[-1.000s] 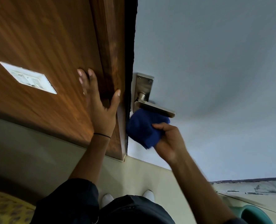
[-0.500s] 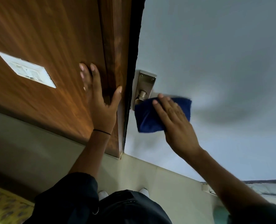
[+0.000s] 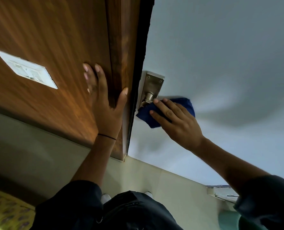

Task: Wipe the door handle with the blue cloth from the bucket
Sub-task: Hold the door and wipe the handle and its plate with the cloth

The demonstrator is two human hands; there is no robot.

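The metal door handle (image 3: 149,97) with its back plate (image 3: 152,83) sits on the pale grey door (image 3: 221,63), close to the door's edge. The lever is hidden under the blue cloth (image 3: 186,103). My right hand (image 3: 176,120) lies flat over the cloth, fingers spread, pressing it onto the lever. My left hand (image 3: 104,103) is spread flat against the brown wooden frame (image 3: 121,47), thumb hooked around its edge, holding nothing.
A white switch plate (image 3: 25,68) is set in the wooden panel (image 3: 46,39) to the left. A green bucket rim (image 3: 229,219) shows at the bottom right. My white shoes (image 3: 105,197) stand on the beige floor (image 3: 171,183). A patterned yellow mat (image 3: 6,211) lies bottom left.
My right hand went from bunching the cloth under the lever to lying flat over the lever with the cloth spread beneath it. The left hand stayed on the frame.
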